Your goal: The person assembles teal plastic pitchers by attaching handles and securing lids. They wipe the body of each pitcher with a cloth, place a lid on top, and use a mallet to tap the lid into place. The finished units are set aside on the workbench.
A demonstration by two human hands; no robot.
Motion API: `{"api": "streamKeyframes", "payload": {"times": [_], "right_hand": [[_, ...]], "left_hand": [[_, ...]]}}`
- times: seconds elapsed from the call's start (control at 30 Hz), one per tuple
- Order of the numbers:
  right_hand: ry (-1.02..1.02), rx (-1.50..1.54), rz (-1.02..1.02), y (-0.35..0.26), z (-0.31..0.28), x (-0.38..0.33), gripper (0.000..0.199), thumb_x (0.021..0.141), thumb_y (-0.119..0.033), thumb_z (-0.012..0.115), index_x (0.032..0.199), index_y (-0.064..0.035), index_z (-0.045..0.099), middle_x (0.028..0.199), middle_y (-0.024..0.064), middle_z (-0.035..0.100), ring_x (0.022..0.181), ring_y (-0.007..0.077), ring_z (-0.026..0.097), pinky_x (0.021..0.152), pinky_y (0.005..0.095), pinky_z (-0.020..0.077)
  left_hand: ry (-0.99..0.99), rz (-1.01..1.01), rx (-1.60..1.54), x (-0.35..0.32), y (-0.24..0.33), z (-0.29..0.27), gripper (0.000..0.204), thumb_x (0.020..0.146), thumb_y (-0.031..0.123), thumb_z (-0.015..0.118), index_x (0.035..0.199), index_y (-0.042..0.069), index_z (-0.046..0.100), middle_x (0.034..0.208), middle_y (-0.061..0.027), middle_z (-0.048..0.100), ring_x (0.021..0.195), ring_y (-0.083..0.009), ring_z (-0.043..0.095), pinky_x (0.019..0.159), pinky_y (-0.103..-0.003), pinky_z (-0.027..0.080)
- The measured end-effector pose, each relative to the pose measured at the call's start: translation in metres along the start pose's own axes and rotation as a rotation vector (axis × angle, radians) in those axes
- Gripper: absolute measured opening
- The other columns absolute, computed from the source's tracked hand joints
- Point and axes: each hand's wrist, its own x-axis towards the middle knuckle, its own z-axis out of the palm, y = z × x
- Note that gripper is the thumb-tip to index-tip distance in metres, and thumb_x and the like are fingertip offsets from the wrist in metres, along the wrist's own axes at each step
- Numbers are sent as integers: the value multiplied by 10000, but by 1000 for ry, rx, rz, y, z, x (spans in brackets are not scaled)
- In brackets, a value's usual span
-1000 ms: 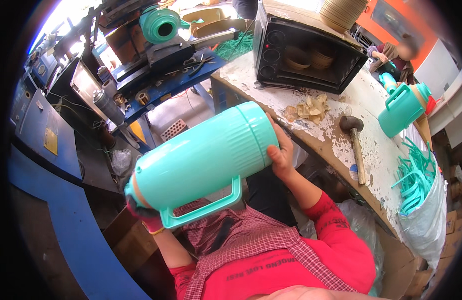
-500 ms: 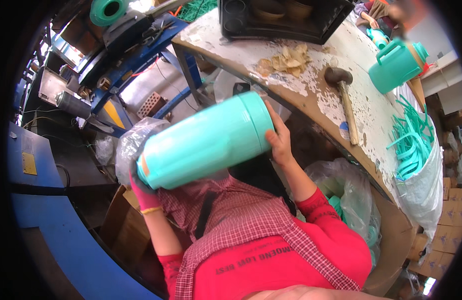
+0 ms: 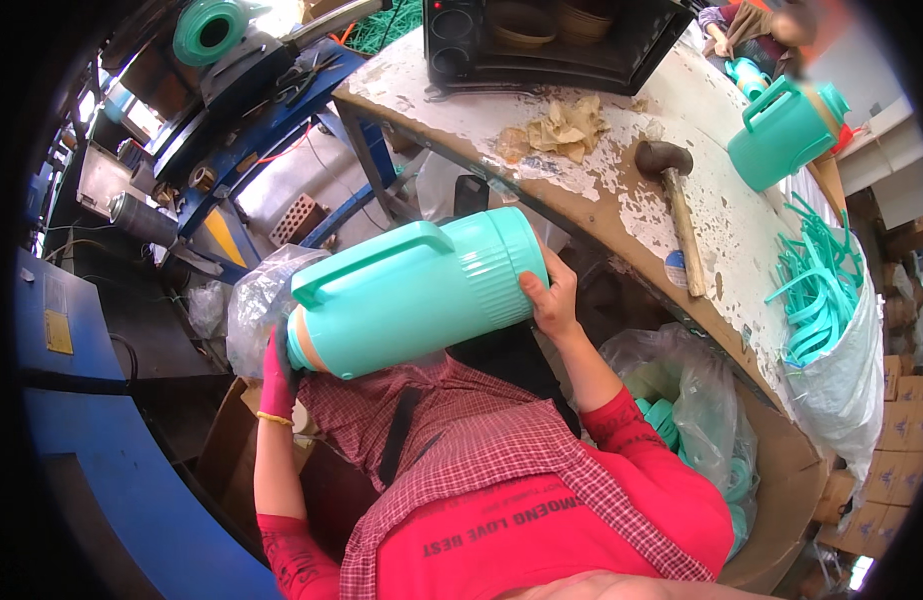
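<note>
A teal thermos jug lies tilted across my two hands, its side handle facing up and its tan-ringed mouth end toward the left. My left hand, in a pink glove, closes round the mouth end; its fingers are partly hidden. The bare right hand grips the ribbed base end, with the thumb on the near side. On the worn bench to the right lies a mallet with a dark head and wooden handle. A similar teal jug stands beyond it.
On the bench are a black oven and crumpled tan scraps. A white sack of teal strips hangs at its right edge. A clear bag of teal parts is below. A co-worker's hand shows at the far right.
The jug has been turned about its long axis, bringing its handle and ribbed base into view. Both hands still hold its ends; my left forearm has shifted left.
</note>
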Motion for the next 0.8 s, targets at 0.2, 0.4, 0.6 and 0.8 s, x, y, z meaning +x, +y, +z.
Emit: {"api": "streamKeyframes", "payload": {"times": [0.2, 0.4, 0.6, 0.8], "right_hand": [[-304, -107, -115, -30, -31, -10, 892, 847, -633, 615, 1410, 44, 470, 1361, 190, 550, 1268, 280, 521, 1070, 396, 378], [-177, 300, 37, -41, -22, 13, 1037, 862, -788, 391, 1546, -27, 222, 1602, 153, 238, 1490, 270, 166, 1199, 447, 111], [-14, 583, 182, -45, -30, 36, 1013, 882, -792, 348, 1561, -57, 191, 1617, 156, 209, 1506, 264, 161, 1218, 448, 119], [-171, 661, 248, -56, -21, 23, 901, 915, -635, 470, 1502, 33, 322, 1554, 181, 351, 1402, 265, 380, 1174, 412, 231]], "left_hand": [[-208, 481, -186, -35, 12, -7, 508, 964, 370, 526, 1362, 54, 513, 1296, -123, 592, 1172, -258, 580, 997, -410, 476], [-166, 684, -99, -32, 36, 7, 406, 995, 271, 503, 1302, 9, 544, 1252, -130, 600, 1156, -234, 580, 1022, -382, 446], [-195, 894, 93, -37, 53, 25, 448, 977, 276, 505, 1318, -13, 535, 1327, -162, 562, 1203, -272, 555, 1054, -413, 418], [-326, 932, 75, -37, 40, 21, 603, 954, 354, 501, 1446, 14, 421, 1456, -188, 476, 1318, -330, 477, 1121, -495, 356]]}}
